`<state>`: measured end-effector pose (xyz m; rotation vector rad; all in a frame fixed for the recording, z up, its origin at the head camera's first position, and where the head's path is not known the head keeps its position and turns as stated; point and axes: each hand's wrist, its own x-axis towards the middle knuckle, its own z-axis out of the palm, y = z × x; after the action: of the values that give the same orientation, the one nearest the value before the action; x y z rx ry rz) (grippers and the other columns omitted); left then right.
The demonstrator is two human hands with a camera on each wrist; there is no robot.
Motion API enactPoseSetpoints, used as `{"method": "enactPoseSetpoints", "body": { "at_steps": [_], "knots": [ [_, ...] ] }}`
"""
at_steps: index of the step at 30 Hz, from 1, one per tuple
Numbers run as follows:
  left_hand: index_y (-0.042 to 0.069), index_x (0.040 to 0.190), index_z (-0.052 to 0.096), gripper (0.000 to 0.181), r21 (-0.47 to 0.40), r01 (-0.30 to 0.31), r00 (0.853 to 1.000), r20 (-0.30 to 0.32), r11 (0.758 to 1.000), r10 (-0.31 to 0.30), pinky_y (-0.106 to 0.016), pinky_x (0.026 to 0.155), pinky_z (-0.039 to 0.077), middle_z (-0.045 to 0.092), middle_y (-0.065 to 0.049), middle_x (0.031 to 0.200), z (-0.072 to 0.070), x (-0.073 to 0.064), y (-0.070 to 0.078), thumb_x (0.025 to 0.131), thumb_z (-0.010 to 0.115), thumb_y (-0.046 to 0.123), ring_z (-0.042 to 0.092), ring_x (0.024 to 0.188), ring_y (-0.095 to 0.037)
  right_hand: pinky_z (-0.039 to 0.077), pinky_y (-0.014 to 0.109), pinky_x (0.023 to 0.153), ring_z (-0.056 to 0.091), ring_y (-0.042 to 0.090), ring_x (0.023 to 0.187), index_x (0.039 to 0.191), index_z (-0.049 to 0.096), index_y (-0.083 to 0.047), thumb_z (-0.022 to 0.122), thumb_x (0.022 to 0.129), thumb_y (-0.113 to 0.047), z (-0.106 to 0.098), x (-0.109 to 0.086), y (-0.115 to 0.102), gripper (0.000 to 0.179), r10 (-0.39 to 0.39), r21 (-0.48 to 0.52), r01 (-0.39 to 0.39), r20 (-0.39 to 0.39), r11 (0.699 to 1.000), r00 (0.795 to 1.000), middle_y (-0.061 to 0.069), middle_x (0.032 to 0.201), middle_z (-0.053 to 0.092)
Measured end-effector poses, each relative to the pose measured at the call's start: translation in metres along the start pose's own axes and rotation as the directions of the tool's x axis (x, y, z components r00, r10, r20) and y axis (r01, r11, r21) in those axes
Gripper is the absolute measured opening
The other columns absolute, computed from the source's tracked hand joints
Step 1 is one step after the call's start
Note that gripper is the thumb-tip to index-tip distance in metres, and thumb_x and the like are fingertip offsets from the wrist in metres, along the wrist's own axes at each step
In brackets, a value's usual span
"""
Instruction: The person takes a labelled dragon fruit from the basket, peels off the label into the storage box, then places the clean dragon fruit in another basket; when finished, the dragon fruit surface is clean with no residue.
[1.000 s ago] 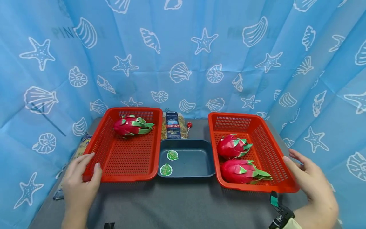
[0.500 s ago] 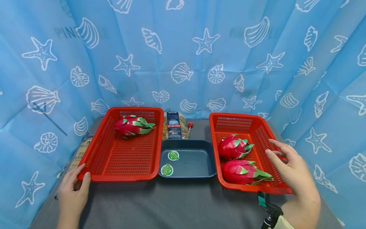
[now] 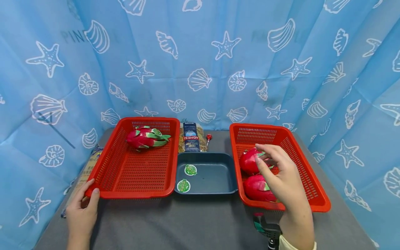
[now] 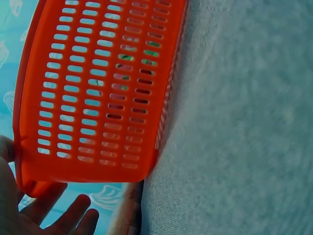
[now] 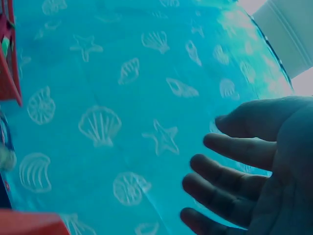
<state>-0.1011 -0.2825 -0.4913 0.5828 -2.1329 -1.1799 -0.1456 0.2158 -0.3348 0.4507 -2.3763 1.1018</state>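
Observation:
My left hand [image 3: 82,210] is at the near left corner of the left red plastic basket [image 3: 134,194], thumb and index finger on either side of the rim. In the left wrist view, the left hand [image 4: 29,215] has fingers curving round that basket's slotted corner [image 4: 88,174]. One dragon fruit [image 3: 147,138] lies at the back of this basket. My right hand [image 3: 282,178] hovers over the right red basket [image 3: 322,205], fingers spread and bent, holding nothing. Beneath it, partly hidden, are a rear dragon fruit [image 3: 248,161] and a front dragon fruit [image 3: 257,189].
Between the baskets sits a dark blue tray [image 3: 215,178] with two green round stickers. Behind it are a pasta bag [image 3: 191,137] and a red lollipop [image 3: 209,136]. Another printed bag [image 3: 89,166] lies left of the left basket. A blue shell-patterned curtain [image 3: 200,52] surrounds the table.
My right hand has moved left from the right basket's outer edge to above the dragon fruits. My left hand has lowered onto the left basket's near corner and stayed there.

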Motion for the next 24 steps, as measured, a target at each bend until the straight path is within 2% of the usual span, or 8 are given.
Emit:
{"method": "enactPoseSetpoints", "body": {
  "at_steps": [5, 12, 17, 22, 24],
  "knots": [
    [0.012, 0.140, 0.065, 0.040, -0.033, -0.011, 1.000, -0.011, 0.999, 0.011, -0.002, 0.079, 0.040, 0.061, -0.016, 0.139, 0.002, -0.002, -0.001, 0.101, 0.065, 0.021, 0.054, 0.108, 0.002, 0.048, 0.015, 0.079, 0.060, 0.010, 0.096, 0.133, 0.068, -0.011, 0.072, 0.090, 0.004, 0.015, 0.007, -0.013, 0.046, -0.087, 0.046, 0.088, -0.020, 0.995, 0.996, 0.000, 0.122, 0.065],
    [0.012, 0.139, 0.065, 0.040, -0.055, -0.007, 1.000, -0.012, 0.998, 0.007, -0.002, 0.078, 0.041, 0.061, -0.016, 0.139, 0.002, 0.000, -0.002, 0.101, 0.066, 0.021, 0.053, 0.103, 0.003, 0.052, 0.020, 0.081, 0.062, 0.013, 0.095, 0.130, 0.069, -0.009, 0.069, 0.094, 0.000, 0.046, 0.030, -0.028, 0.037, -0.135, 0.134, 0.129, 0.036, 0.983, 0.990, 0.001, 0.122, 0.065],
    [0.009, 0.137, 0.067, 0.039, -0.087, -0.039, 0.999, -0.026, 0.995, 0.037, -0.002, 0.077, 0.042, 0.062, -0.017, 0.136, 0.002, 0.003, -0.003, 0.099, 0.068, 0.017, 0.054, 0.098, 0.005, 0.056, 0.028, 0.080, 0.063, 0.013, 0.092, 0.126, 0.072, -0.007, 0.071, 0.094, -0.004, 0.081, 0.056, -0.043, 0.032, -0.166, 0.222, 0.146, 0.074, 0.964, 0.983, 0.005, 0.117, 0.067],
    [0.008, 0.136, 0.068, 0.038, -0.103, -0.056, 0.998, -0.041, 0.993, 0.052, -0.002, 0.076, 0.043, 0.062, -0.016, 0.134, 0.002, 0.003, -0.005, 0.098, 0.069, 0.013, 0.055, 0.096, 0.006, 0.058, 0.038, 0.081, 0.063, 0.013, 0.089, 0.122, 0.073, -0.006, 0.068, 0.096, -0.006, 0.123, 0.088, -0.056, 0.026, -0.219, 0.244, 0.193, 0.088, 0.950, 0.972, 0.006, 0.114, 0.067],
    [0.008, 0.136, 0.068, 0.038, -0.104, -0.053, 0.998, -0.038, 0.993, 0.049, -0.002, 0.076, 0.043, 0.062, -0.016, 0.134, 0.003, 0.003, -0.005, 0.098, 0.070, 0.013, 0.055, 0.096, 0.007, 0.057, 0.037, 0.081, 0.061, 0.013, 0.088, 0.122, 0.073, -0.006, 0.066, 0.097, -0.007, 0.139, 0.100, -0.061, 0.026, -0.232, 0.256, 0.198, 0.109, 0.946, 0.966, 0.004, 0.114, 0.067]
  ]
}}
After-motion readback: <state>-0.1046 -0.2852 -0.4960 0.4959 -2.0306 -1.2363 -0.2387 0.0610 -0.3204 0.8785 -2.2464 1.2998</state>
